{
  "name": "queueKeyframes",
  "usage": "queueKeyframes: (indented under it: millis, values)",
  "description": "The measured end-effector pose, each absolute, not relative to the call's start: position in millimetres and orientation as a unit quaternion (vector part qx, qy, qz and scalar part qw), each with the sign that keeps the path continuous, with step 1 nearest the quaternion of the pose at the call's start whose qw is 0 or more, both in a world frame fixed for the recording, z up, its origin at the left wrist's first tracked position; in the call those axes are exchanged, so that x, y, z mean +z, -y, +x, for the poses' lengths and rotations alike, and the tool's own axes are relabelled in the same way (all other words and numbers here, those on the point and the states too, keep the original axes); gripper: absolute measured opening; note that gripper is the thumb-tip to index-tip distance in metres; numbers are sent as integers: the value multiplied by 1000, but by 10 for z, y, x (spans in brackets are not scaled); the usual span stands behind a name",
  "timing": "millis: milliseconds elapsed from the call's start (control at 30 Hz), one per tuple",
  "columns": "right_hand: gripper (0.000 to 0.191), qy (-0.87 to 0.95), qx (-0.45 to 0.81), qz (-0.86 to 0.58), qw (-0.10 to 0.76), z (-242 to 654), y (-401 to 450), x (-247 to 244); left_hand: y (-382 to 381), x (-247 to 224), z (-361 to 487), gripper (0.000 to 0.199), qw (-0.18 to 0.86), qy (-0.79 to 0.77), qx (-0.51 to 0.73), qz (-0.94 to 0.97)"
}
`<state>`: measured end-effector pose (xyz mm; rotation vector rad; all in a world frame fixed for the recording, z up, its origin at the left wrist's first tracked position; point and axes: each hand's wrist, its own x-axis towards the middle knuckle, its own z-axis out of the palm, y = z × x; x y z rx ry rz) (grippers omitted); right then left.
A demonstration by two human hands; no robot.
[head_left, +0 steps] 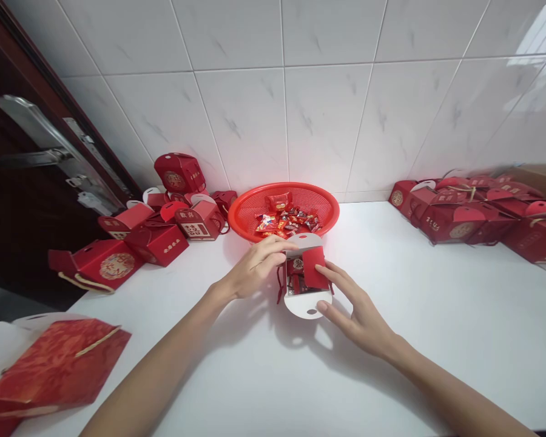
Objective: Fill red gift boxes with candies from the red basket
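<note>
In the middle of the white table a small red paper candy box (295,283) stands with its top open. Its rounded flaps show white inner faces, and a red side flap (315,267) leans over the opening. Wrapped sweets are partly visible inside. My left hand (260,262) grips the box's far left edge, fingers bent together over it. From the right, my right hand (352,309) holds the box, fingertips on the red flap and thumb by the near white flap. Just behind stands a red plastic basket (242,209) holding several wrapped sweets (295,221).
Several closed red gift boxes (157,243) are grouped at the left, and more red boxes (455,221) are piled at the right. A larger red box (64,358) lies near left. A tiled wall (327,121) bounds the back; a dark door (22,200) stands left.
</note>
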<state>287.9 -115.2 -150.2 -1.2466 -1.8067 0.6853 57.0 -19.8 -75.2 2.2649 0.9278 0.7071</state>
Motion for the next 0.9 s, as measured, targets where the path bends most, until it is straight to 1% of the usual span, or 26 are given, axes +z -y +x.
queueKeyframes:
  millis: [100,233,300,433,533,633,767,900]
  values:
    - [60,716,277,-498,404,2882,1152,-1483,189,-793,585,36,282,-361,259,850]
    - [62,712,275,-504,403,2879,1148,-1480,224,-873,651,37,231,-341,286,865]
    - [62,711,275,-503,407,2879,1142,-1486,242,-902,674,41,204,-336,302,869]
    - [61,708,274,-504,412,2888,1134,-1488,248,-937,673,60,165,-354,320,863]
    - [59,707,271,-508,411,2899,1132,-1477,232,-948,658,65,159,-352,320,865]
    - [56,707,269,-504,416,2905,1124,-1466,211,-952,652,56,146,-346,317,871]
    - [51,710,272,-484,433,2911,1093,-1469,183,-976,653,34,132,-337,311,879]
    - [49,699,289,-465,460,2938,1056,-1467,168,-1014,654,31,119,-323,312,885]
